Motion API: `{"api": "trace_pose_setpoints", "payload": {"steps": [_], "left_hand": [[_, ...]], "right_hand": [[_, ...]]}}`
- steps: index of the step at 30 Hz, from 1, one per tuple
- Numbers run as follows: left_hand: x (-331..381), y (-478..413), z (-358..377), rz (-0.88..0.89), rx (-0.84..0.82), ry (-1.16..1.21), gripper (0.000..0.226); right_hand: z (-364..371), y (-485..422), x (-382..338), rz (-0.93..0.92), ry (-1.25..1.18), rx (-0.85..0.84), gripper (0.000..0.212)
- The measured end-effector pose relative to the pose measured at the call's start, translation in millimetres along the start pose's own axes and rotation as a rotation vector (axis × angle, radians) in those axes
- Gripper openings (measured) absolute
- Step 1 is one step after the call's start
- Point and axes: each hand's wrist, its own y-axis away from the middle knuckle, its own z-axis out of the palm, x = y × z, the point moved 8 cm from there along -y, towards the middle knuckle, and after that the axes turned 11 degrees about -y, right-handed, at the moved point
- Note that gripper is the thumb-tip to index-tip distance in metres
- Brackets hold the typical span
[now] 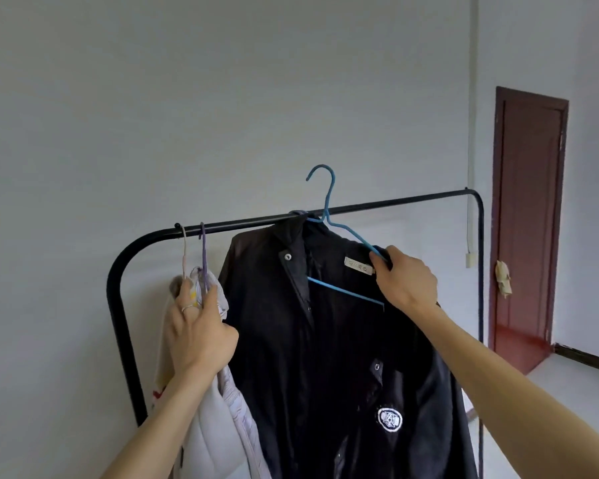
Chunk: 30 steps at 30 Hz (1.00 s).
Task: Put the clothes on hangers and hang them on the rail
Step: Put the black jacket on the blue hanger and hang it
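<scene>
A black jacket (329, 357) with a round white badge sits on a blue hanger (329, 216). The hanger's hook is raised above the black rail (395, 202), not over it. My right hand (403, 276) grips the hanger's right arm and the jacket's collar edge. Another dark garment's collar hangs from the rail just behind the jacket. At the left, pale clothes (204, 392) hang from two hangers on the rail, and my left hand (199, 326) holds them by the purple hanger's neck (204, 261).
The rail stands close to a white wall, with its curved uprights at left and right. A dark red door (526, 229) is at the far right, and a pull cord with a switch hangs beside it. Pale floor shows at lower right.
</scene>
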Motion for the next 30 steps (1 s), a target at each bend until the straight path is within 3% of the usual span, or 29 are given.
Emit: {"api": "trace_pose_setpoints", "payload": {"steps": [4, 7, 11, 13, 16, 20, 25, 30], "left_hand": [[46, 17, -22, 0.268, 0.273, -0.286, 0.068], [103, 41, -27, 0.443, 0.325, -0.219, 0.074], [192, 94, 12, 0.722, 0.018, -0.122, 0.080], [222, 122, 41, 0.720, -0.236, 0.002, 0.060], [248, 164, 78, 0.685, -0.483, 0.134, 0.045], [263, 232, 122, 0.625, -0.643, 0.294, 0.034], [264, 291, 156, 0.528, -0.786, 0.421, 0.037], [257, 321, 165, 0.477, -0.847, 0.565, 0.035]], "right_hand": [[-39, 37, 39, 0.001, -0.078, -0.051, 0.035], [-56, 88, 83, 0.040, -0.110, -0.062, 0.034], [-78, 151, 151, 0.119, -0.140, -0.032, 0.033], [-98, 180, 186, 0.175, -0.141, -0.025, 0.031], [-125, 216, 231, 0.239, -0.075, -0.027, 0.025], [-153, 279, 291, 0.253, 0.207, 0.015, 0.022], [-166, 351, 347, 0.419, 0.251, 0.013, 0.035], [-168, 365, 353, 0.358, 0.423, 0.133, 0.074]]}}
